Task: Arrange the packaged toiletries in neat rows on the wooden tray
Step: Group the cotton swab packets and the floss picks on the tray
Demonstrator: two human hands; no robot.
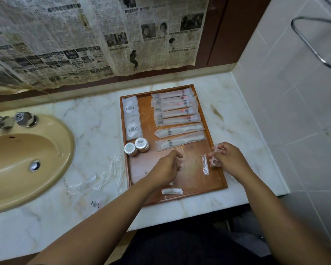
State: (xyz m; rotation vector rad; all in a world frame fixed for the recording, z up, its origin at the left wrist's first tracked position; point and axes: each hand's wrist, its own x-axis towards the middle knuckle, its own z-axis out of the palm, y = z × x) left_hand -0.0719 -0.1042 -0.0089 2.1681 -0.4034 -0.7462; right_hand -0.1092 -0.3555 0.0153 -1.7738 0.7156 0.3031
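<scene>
My right hand (228,159) pinches a small clear-wrapped pink packet (212,162) in its fingers over the right side of the rectangular brown wooden tray (193,175), which sits on the white marble desk (96,131). My left hand (165,169) is over the tray's middle, fingers curled; I cannot tell whether they grip anything.

On the tray, 5 long toothbrush packets (174,105) lie in a row, with 2 long white comb packets (180,131) below them. At the left are 2 square white sachets (131,117) and 2 round foil-wrapped soaps (137,146). Another thin clear packet (204,166) lies just beside my right fingers. Loose clear packets (107,173) lie on the desk between the tray and the beige oval sink (65,146).
</scene>
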